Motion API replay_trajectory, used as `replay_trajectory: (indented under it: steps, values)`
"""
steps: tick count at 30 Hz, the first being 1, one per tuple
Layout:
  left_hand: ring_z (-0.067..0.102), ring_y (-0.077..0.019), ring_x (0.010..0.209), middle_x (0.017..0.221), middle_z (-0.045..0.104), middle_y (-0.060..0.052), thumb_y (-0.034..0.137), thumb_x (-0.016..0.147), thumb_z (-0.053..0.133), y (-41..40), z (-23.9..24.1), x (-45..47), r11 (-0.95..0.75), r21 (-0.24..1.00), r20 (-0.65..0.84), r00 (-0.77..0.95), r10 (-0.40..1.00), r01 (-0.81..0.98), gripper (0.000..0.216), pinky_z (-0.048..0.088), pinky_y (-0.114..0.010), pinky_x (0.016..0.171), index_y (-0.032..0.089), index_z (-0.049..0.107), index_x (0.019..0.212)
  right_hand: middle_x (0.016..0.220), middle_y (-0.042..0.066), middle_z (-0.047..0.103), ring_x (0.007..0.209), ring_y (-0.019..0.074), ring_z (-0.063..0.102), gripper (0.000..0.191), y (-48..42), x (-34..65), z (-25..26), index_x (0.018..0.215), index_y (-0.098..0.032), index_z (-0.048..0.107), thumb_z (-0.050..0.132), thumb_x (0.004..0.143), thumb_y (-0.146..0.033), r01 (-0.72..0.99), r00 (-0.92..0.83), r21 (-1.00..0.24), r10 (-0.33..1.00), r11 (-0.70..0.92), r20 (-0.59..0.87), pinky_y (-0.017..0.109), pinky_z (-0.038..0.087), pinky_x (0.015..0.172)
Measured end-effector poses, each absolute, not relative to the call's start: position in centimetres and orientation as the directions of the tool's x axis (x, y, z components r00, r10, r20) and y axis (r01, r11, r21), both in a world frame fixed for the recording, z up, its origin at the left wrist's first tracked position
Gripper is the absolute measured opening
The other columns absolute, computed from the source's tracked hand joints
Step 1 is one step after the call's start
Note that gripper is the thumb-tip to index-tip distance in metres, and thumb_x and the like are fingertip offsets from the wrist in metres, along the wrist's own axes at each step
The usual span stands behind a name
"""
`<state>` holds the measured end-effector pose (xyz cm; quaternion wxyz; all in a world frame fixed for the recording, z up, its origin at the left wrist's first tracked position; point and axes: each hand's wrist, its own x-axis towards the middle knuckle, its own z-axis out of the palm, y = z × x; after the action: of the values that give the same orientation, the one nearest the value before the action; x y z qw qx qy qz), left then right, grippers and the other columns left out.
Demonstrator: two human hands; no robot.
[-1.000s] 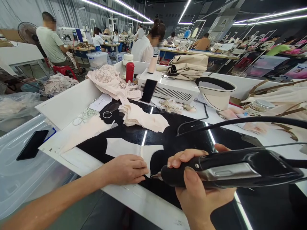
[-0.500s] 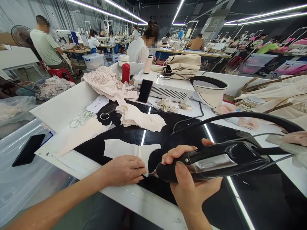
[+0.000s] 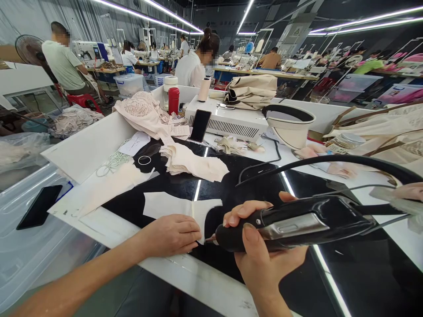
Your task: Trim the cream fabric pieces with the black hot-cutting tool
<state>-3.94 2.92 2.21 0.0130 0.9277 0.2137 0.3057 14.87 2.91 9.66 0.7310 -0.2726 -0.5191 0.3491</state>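
Note:
My left hand (image 3: 173,234) rests on a white fabric piece (image 3: 165,205), its fingers bent together and pressing the near end against the black board (image 3: 228,269). A narrow cream strip (image 3: 193,209) runs across the piece above my fingers. In my right hand (image 3: 261,255) is a black corded handheld tool (image 3: 304,220) with a metal lever plate, held with the fingers wrapped round it and the thumb on top. The tool's thin metal tip (image 3: 210,239) points left, at the fabric's right edge close to my left fingertips. Whether the tip touches the fabric, I cannot tell.
A stack of cream fabric pieces (image 3: 194,163) lies beyond my hands. Behind it stand a phone (image 3: 200,125), a vented white box (image 3: 228,123) and a cream round container (image 3: 291,130). The tool's thick black cable (image 3: 346,159) arches rightward. Several people sit at machines farther back.
The tool and my right hand have shifted very slightly to the right. My left hand and the fabric piece stay in place.

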Motion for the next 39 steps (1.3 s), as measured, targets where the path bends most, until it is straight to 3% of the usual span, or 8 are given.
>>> replay_trajectory:
  steps: [11, 22, 31, 36, 39]
  values:
    - [0.075, -0.0187, 0.105, 0.105, 0.078, -0.008, 0.018, 0.111, 0.054, 2.9, 2.1, -4.0, -0.909, 0.157, 0.574, 0.713, 0.402, 0.386, 0.017, 0.059, -0.032, 0.109, 0.012, 0.069, 0.115, 0.086, -0.004, 0.068, 0.064, 0.0149, 0.067, 0.049, 2.8, 14.6, 9.3, 0.135, -0.033, 0.057, 0.077, 0.093, -0.018, -0.224, 0.213, -0.757, 0.789, 0.613, 0.576, 0.032, 0.062, 0.061]
    - [0.075, -0.019, 0.107, 0.106, 0.078, -0.008, 0.018, 0.11, 0.053, 2.9, 1.9, -4.0, -0.904, 0.169, 0.555, 0.72, 0.417, 0.394, 0.017, 0.06, -0.032, 0.108, 0.013, 0.068, 0.116, 0.085, -0.003, 0.066, 0.063, 0.0142, 0.064, 0.049, 2.6, 14.3, 9.4, 0.135, -0.034, 0.057, 0.08, 0.093, -0.023, -0.261, 0.21, -0.758, 0.802, 0.598, 0.56, 0.03, 0.062, 0.059]
    - [0.072, -0.023, 0.121, 0.124, 0.078, -0.012, 0.027, 0.112, 0.055, 2.9, 2.1, -5.0, -0.873, 0.243, 0.502, 0.715, 0.486, 0.423, 0.027, 0.058, -0.039, 0.112, 0.014, 0.065, 0.133, 0.085, -0.003, 0.067, 0.065, 0.0144, 0.066, 0.054, 2.1, 14.4, 9.4, 0.135, -0.032, 0.057, 0.079, 0.089, -0.014, -0.228, 0.2, -0.766, 0.799, 0.601, 0.568, 0.03, 0.06, 0.061]
    - [0.074, -0.0218, 0.114, 0.116, 0.079, -0.009, 0.026, 0.112, 0.054, 1.9, 2.7, -5.8, -0.873, 0.258, 0.474, 0.732, 0.488, 0.415, 0.023, 0.058, -0.037, 0.11, 0.014, 0.068, 0.126, 0.089, -0.002, 0.069, 0.067, 0.0144, 0.068, 0.06, 1.9, 15.3, 9.5, 0.139, -0.035, 0.055, 0.075, 0.09, -0.008, -0.26, 0.143, -0.761, 0.803, 0.594, 0.578, 0.03, 0.062, 0.061]
    - [0.074, -0.0199, 0.106, 0.111, 0.079, -0.007, 0.025, 0.113, 0.053, 0.9, 3.6, -6.2, -0.882, 0.282, 0.447, 0.762, 0.469, 0.377, 0.021, 0.058, -0.034, 0.108, 0.015, 0.068, 0.122, 0.089, -0.003, 0.07, 0.066, 0.014, 0.069, 0.061, 2.9, 16.5, 9.7, 0.14, -0.035, 0.056, 0.076, 0.089, -0.008, -0.217, 0.206, -0.752, 0.783, 0.622, 0.588, 0.029, 0.062, 0.06]
